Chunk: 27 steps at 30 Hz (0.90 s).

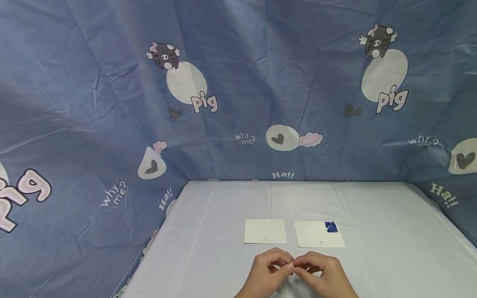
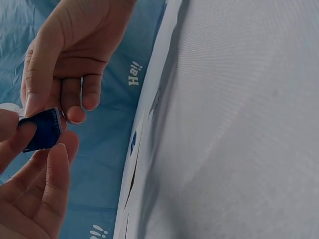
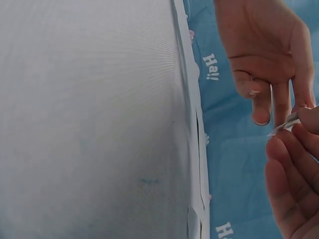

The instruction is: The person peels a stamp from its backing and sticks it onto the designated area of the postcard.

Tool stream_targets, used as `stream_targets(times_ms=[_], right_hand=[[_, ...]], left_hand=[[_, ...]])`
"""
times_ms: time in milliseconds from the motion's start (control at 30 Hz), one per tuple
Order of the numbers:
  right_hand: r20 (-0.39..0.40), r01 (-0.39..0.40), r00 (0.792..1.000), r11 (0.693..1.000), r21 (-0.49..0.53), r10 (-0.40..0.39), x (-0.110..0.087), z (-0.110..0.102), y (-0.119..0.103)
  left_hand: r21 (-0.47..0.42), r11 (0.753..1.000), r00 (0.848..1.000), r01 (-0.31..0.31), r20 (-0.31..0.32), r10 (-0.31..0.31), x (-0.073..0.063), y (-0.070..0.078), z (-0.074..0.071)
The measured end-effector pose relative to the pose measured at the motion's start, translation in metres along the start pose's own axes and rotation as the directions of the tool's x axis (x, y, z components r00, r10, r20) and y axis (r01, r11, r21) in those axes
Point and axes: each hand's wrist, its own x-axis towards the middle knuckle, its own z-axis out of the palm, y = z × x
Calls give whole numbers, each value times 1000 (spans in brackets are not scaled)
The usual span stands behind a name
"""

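Both hands meet over the near part of the table, fingertips together. Between them is a small dark blue stamp [image 2: 45,130] with a pale edge. My left hand [image 1: 266,271] pinches it between thumb and fingers, and my right hand [image 1: 321,271] pinches its other side. Seen from the right wrist, the stamp is nearly edge-on, a thin pale sliver. Just beyond the hands lie two white cards: a plain left card [image 1: 265,229] and a right card [image 1: 313,236] bearing a blue stamp in its upper right corner.
A white cloth covers the table [image 1: 208,248]. Blue printed fabric [image 1: 238,82] hangs behind the table and along its left and right sides.
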Motion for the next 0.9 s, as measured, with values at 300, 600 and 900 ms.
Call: stream_targets(times_ms=[300, 600, 900], right_hand=[[-25, 44, 999, 999, -4, -44, -1, 0, 3], [-51, 50, 997, 999, 6, -50, 0, -1, 0], [-58, -7, 998, 1000, 7, 7, 2, -2, -3]], left_hand=[[20, 997, 997, -77, 2, 77, 0, 3, 1], [26, 998, 998, -63, 3, 63, 0, 3, 0], [19, 999, 999, -51, -10, 51, -1, 5, 1]])
